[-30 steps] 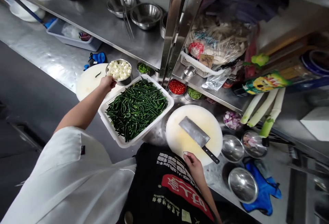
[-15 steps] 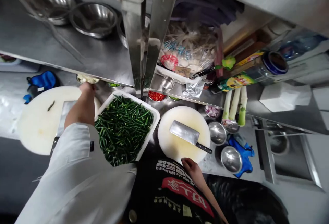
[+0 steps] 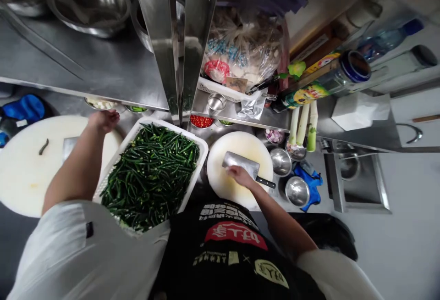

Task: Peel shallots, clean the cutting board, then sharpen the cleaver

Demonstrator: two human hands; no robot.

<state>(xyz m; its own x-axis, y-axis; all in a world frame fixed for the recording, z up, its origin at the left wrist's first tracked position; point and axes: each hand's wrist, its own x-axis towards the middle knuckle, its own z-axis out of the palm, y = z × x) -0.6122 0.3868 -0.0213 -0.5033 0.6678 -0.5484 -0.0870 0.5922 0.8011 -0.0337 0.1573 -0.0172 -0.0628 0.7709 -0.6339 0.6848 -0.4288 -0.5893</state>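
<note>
My left hand (image 3: 105, 120) is over the edge of the large left chopping board (image 3: 20, 167), just in front of a bowl of pale chopped pieces (image 3: 100, 103). Its fingers are curled closed; what they hold, if anything, is hidden. My left forearm covers most of a cleaver blade (image 3: 70, 146) on that board. My right hand (image 3: 239, 175), its fingers curled too, is over the near side of a second cleaver (image 3: 243, 162), which lies on the round right board (image 3: 216, 146). Contact with the blade cannot be made out. A white basket (image 3: 202, 146) of green chillies (image 3: 154, 167) stands between the boards.
Small bowls of red chopped chillies (image 3: 201, 121) and chopped onion (image 3: 274, 136) sit under the steel shelf (image 3: 134, 77). Steel bowls (image 3: 297, 191) and a blue cloth-like item (image 3: 311, 180) are at the right. Leek stalks (image 3: 302, 125) jut past the shelf edge. A steel post (image 3: 197, 38) rises centrally.
My left hand has drawn back from the bowl of pale pieces towards me. My right hand has moved from the board's near edge to over the cleaver. The view has shifted.
</note>
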